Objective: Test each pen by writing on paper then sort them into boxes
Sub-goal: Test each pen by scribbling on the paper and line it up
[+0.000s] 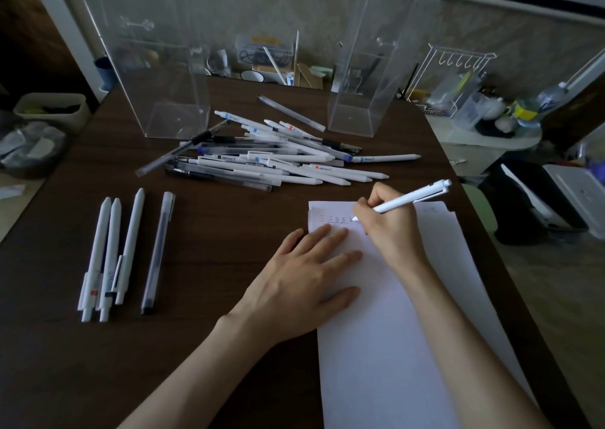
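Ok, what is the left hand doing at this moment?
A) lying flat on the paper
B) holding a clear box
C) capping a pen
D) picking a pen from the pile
A: the left hand rests flat, fingers straight, on the paper, while the right hand writes with a white pen.

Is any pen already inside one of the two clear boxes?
No, the left clear box and the right clear box both hold no pen; loose pens lie out on the table.
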A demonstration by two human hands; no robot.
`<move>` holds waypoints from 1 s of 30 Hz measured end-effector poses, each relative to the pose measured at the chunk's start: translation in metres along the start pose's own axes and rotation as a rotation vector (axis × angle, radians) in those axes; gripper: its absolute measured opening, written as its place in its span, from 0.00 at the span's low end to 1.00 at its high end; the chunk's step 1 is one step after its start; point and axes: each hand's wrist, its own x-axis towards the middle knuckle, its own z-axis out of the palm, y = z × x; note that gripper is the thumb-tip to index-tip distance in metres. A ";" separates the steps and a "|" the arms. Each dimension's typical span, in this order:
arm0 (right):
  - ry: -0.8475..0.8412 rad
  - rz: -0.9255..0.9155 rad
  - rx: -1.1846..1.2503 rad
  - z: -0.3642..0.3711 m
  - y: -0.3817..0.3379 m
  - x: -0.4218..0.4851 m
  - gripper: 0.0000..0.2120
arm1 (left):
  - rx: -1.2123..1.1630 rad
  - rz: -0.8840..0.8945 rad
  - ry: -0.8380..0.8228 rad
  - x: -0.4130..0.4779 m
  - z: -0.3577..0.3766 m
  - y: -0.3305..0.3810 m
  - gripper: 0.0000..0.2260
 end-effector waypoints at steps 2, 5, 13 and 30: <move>0.005 -0.005 -0.003 0.000 0.000 0.000 0.18 | 0.010 0.002 0.012 0.000 0.000 0.000 0.24; 0.000 -0.015 0.020 -0.001 -0.001 0.000 0.18 | -0.008 0.005 0.008 0.000 0.000 0.000 0.25; -0.045 0.007 0.052 -0.002 0.001 0.000 0.18 | -0.019 0.007 0.007 0.000 0.000 -0.001 0.25; -0.261 -0.106 0.147 -0.008 -0.007 -0.006 0.18 | -0.496 -0.185 0.168 0.001 -0.016 -0.005 0.33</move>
